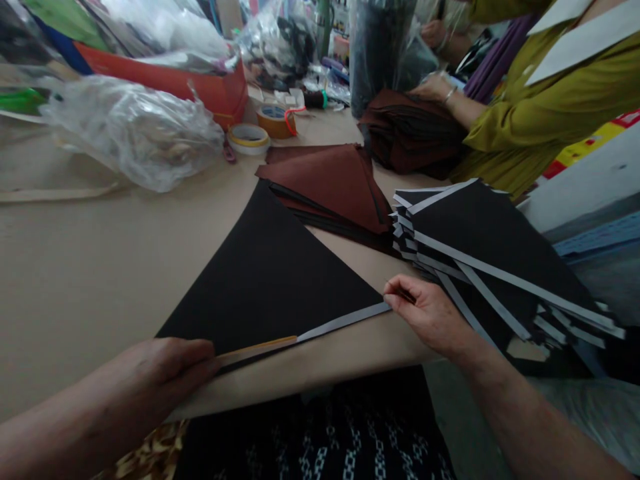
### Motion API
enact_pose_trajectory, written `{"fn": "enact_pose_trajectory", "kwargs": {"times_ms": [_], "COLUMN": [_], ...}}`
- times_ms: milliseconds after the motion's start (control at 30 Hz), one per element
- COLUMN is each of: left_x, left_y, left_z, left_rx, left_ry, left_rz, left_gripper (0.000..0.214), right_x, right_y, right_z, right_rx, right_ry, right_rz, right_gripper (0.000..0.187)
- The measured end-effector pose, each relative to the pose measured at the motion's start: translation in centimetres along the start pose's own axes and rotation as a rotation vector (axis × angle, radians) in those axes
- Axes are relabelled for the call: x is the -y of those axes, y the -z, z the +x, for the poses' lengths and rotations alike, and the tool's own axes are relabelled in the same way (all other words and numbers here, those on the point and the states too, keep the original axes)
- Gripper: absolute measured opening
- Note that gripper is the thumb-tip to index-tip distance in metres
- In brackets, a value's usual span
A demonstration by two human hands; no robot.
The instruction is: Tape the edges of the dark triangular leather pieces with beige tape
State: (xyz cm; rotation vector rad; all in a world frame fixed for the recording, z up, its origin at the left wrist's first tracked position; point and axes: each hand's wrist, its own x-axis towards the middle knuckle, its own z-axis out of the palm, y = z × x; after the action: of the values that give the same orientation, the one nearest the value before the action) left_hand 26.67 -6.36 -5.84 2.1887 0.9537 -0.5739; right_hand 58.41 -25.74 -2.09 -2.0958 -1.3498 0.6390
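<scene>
A black triangular fabric panel (265,273) lies flat on the table with its long edge towards me. Along that edge runs a narrow pale grey tape (345,321), and its left stretch shows a tan backing strip (265,347). My left hand (185,363) is closed over the strip's left end at the panel's near left corner; the fingertips are partly hidden. At the right corner, my right hand (423,310) pinches the tape's end between thumb and fingers. Just right of it lies a stack of black panels edged with pale tape (490,247).
Brown and black fabric pieces (325,180) lie behind the panel. Tape rolls (249,139), a clear plastic bag (140,130) and a red bin (175,83) stand farther back. At the far right, a person in an olive top (550,107) handles a dark brown fabric pile (410,130).
</scene>
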Motion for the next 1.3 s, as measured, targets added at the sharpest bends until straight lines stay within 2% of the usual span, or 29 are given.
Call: {"fn": "enact_pose_trajectory", "kwargs": {"times_ms": [67,167,333,500,633,800,1133,1300], "left_x": [-1.3,-2.5,-1.6,0.6,3.3,6.8,10.5,14.0], "left_y": [0.7,1.4,1.4,1.5,1.8,2.3,4.0,4.0], "left_z": [-0.5,-1.2,-2.3,-4.0,-5.8,-8.1,-11.8,-13.3], "left_rx": [0.073,0.064,0.052,0.073,0.048,0.031,0.036,0.033], "left_ry": [0.051,0.049,0.008,0.014,0.058,0.159,0.357,0.404], "left_rz": [0.022,0.023,-0.037,-0.094,-0.146,-0.162,-0.254,-0.314], "left_gripper": [0.047,0.043,0.041,0.040,0.041,0.038,0.034,0.036], "right_x": [0.9,0.9,-0.3,-0.3,-0.8,-1.9,-1.6,-2.9], "right_y": [-0.4,-1.7,-3.5,-3.4,-3.4,-3.7,-3.1,-3.0], "right_z": [0.5,1.4,1.9,1.7,1.7,1.7,1.8,1.9], "right_rx": [0.071,0.176,0.220,0.232,0.223,0.216,0.199,0.194], "right_ry": [0.065,0.090,0.153,0.147,0.149,0.146,0.107,0.080], "right_rz": [0.071,0.083,-0.081,-0.154,-0.183,-0.191,-0.188,-0.193], "right_gripper": [0.008,0.008,0.010,0.012,0.013,0.014,0.012,0.010]}}
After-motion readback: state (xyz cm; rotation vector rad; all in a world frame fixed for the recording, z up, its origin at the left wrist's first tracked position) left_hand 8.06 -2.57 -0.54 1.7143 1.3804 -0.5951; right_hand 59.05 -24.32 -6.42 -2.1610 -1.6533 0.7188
